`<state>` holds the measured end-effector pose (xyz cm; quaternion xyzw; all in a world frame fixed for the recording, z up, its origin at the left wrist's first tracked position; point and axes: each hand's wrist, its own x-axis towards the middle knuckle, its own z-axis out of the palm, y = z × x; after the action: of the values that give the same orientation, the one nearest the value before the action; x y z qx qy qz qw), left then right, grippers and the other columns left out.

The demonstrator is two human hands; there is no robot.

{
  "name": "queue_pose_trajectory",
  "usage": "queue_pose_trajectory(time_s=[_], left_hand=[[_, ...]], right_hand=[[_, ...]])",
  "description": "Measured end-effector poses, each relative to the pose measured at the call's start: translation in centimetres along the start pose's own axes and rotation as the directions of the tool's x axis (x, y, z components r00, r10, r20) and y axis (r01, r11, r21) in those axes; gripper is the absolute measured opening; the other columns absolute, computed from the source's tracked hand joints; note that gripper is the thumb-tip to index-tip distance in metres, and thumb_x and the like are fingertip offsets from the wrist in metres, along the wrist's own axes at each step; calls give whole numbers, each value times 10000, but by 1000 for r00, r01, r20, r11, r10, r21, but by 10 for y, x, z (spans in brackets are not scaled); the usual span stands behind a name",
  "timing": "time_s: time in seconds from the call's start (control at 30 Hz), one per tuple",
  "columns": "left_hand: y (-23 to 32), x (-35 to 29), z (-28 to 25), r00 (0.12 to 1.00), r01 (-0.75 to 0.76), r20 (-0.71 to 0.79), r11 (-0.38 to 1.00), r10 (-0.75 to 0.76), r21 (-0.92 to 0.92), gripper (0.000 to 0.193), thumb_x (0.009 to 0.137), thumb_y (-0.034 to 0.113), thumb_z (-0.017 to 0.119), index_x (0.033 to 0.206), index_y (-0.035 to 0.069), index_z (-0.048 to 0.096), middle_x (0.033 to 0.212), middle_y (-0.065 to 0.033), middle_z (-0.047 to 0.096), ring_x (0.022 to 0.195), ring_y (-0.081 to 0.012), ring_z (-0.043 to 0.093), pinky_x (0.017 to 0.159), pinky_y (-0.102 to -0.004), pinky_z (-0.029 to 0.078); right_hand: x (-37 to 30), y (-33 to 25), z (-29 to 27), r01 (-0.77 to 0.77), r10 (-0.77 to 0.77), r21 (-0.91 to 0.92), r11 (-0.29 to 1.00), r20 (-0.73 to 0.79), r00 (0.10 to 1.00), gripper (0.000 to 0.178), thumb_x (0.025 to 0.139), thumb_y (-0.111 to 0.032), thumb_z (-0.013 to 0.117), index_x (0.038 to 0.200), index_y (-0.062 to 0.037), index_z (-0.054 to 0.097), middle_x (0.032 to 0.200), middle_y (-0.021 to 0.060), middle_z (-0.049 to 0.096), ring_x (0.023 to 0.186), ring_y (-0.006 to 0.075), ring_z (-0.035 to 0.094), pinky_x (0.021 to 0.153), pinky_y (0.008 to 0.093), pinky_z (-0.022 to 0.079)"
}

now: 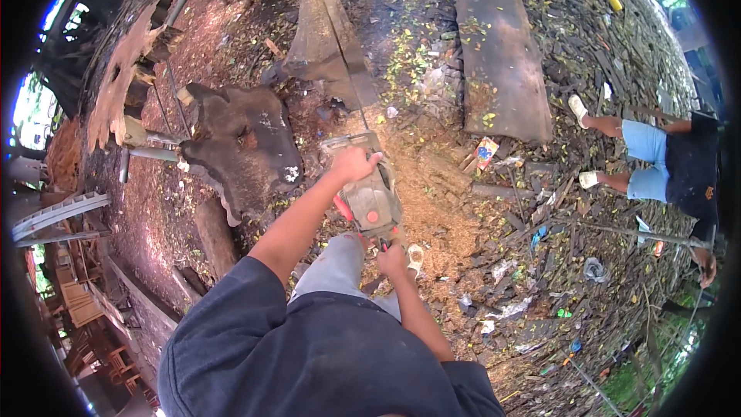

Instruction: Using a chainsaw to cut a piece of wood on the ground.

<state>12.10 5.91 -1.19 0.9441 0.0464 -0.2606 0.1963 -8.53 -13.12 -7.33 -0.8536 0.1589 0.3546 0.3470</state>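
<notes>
Holds the chainsaw (376, 197) ahead of the legs (332, 269), with left hand (355, 164) curled over its top and right hand (393, 259) closed round its back end; points it at the split slab (318, 42); might get a kick from a pinched blade (364, 118); might slip on loose sawdust (438, 220).

Chainsaw (366, 196) grey-brown, red-patched; sawdust (441, 220) tan; dark navy shirt (332, 351); light-blue shorts (644, 141) at right.

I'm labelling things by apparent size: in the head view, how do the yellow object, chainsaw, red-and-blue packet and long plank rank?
Largest to smallest:
1. Long plank
2. Chainsaw
3. Red-and-blue packet
4. Yellow object
The chainsaw looks nearer the camera, so true sizes may differ.
</notes>
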Motion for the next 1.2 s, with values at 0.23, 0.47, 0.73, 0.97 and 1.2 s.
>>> queue_pose_trajectory(time_s=[0.23, 0.47, 0.73, 0.97, 1.2], left_hand=[[-5, -103, 71, 735, -100, -677, 993, 33, -60, 356, 781, 229, 657, 1060, 38, 545, 1035, -185, 521, 1023, -377, 484, 856, -452, 400], [20, -188, 191, 991, -23, -102, 652, -83, -758, 520, 699, 177, 745, 1169, 45, 567, 1193, -187, 531, 1081, -331, 505, 858, -422, 455], [52, -114, 166, 764, -318, -210, -72, -610, -946, 445, 749, 194, 743, 1110, -20, 595, 1246, -153, 506, 1157, -263, 467, 802, -331, 481], [52, -117, 111, 835, 21, -99, 211, -541, -977, 345, 800, 267, 712, 986, -6, 612, 856, -85, 648, 725, -183, 625, 603, -314, 484], [70, -130, 118, 868, 102, 52, 74, -493, -992, 400, 786, 274, 713, 943, -72, 588, 788, -115, 636, 606, -157, 601, 472, -329, 437]], right_hand=[[12, -35, -18, 76, -75, 53, 996, -24, 997, 350, 729, -162, 595, 1013, 43, 574, 946, 310, 634, 928, 449, 621, 803, 502, 484], [47, -92, -23, 162, -160, 81, 983, -35, 987, 340, 732, -164, 591, 998, 47, 573, 965, 309, 633, 938, 451, 621, 817, 495, 489], [67, -165, -36, 292, -315, 270, 917, 47, 948, 576, 827, -476, 602, 977, 80, 602, 961, 313, 637, 950, 415, 638, 816, 449, 491], [83, -197, -46, 153, -255, 378, 913, 235, 938, 671, 933, -510, 413, 911, 122, 639, 940, 329, 636, 982, 422, 627, 856, 457, 470], [90, -159, -33, 183, -228, 301, 936, 122, 966, 671, 929, -508, 419, 1021, 129, 608, 1055, 354, 599, 1058, 440, 588, 914, 463, 452]])
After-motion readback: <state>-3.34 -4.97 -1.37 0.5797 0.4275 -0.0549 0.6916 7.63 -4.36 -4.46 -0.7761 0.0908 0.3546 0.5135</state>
